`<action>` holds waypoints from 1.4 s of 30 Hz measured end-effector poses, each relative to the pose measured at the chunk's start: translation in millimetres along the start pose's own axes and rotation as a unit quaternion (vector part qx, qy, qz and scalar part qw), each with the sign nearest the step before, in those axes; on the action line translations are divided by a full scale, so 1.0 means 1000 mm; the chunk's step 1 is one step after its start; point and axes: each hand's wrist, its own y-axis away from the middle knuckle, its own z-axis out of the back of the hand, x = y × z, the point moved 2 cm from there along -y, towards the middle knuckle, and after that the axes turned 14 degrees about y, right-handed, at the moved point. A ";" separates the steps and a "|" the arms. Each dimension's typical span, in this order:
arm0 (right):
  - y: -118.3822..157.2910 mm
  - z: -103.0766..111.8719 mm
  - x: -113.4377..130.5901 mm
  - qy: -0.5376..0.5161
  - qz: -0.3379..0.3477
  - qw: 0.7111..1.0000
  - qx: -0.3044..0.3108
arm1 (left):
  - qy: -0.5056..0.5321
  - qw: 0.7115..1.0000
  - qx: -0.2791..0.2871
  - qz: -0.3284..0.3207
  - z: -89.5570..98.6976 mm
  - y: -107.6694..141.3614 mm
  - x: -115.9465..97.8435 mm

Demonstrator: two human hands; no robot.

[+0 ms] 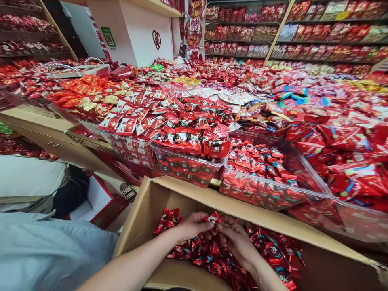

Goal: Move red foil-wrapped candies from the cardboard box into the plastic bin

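- Left hand (194, 227) and right hand (236, 238) pinch one red wrapped candy (214, 218) between their fingertips, over loose candies (220, 266) inside a cardboard box (194, 192).
- From the hands, at 11 o'clock, a white pillar (139, 30) bears a heart (156, 39) framing a double-happiness character and a green sign (108, 37) with a square code.
- Wrapper print is too small to read.
- The box's far wall separates the hands from clear bins (186, 167) at 11 and 2 o'clock.
- At 9 o'clock: grey-blue clothing (45, 250).

Head-worn view, facing forward and down, open box (197, 195) close below, shelves (279, 31) far beyond
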 end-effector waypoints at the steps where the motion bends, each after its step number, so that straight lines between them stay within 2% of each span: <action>1: 0.000 -0.001 0.002 -0.002 0.002 1.000 0.004 | 0.020 1.000 -0.003 0.006 0.001 -0.001 0.000; 5: -0.001 -0.001 0.005 0.019 -0.005 0.999 -0.025 | 0.152 0.987 -0.036 0.037 0.002 -0.003 0.003; 8: -0.004 0.001 0.003 0.047 0.025 0.996 -0.064 | 0.227 0.972 -0.023 0.063 0.000 -0.003 0.004; 10: -0.005 0.001 0.002 0.069 0.022 0.995 -0.074 | 0.229 0.971 -0.009 0.069 -0.002 -0.002 0.005; 13: -0.005 0.002 -0.001 0.069 -0.007 0.996 -0.063 | 0.191 0.979 -0.016 0.062 -0.003 -0.001 0.005; 16: -0.006 0.001 -0.002 0.070 -0.007 0.997 -0.038 | 0.146 0.987 -0.034 0.054 -0.003 -0.002 0.006; 21: -0.012 0.003 -0.004 0.133 0.059 0.988 -0.061 | 0.039 0.996 -0.072 0.023 0.001 -0.004 0.007; 24: -0.015 0.004 -0.007 0.206 0.073 0.975 -0.038 | 0.010 0.998 -0.059 0.027 0.002 -0.005 0.008; 28: -0.013 0.005 -0.007 0.301 0.046 0.952 -0.005 | -0.035 0.998 -0.037 0.045 0.001 -0.005 0.010; 30: -0.010 0.005 -0.002 0.319 0.043 0.947 -0.022 | -0.045 0.997 -0.031 0.047 0.001 -0.005 0.009; 32: -0.005 0.006 0.007 0.351 0.055 0.932 -0.069 | -0.062 0.997 -0.031 0.039 0.002 -0.003 0.007; 34: 0.000 0.006 0.016 0.374 0.080 0.919 -0.093 | -0.127 0.991 -0.035 0.024 0.002 -0.001 0.005; 36: 0.004 0.003 0.021 0.368 0.103 0.922 -0.061 | -0.199 0.979 -0.032 0.021 0.002 0.002 0.004; 38: 0.004 0.001 0.021 0.341 0.103 0.934 -0.023 | -0.226 0.973 -0.022 0.037 0.001 0.003 0.006; 42: -0.002 0.004 0.014 0.237 0.052 0.969 -0.037 | -0.152 0.988 -0.014 0.037 0.000 -0.002 0.009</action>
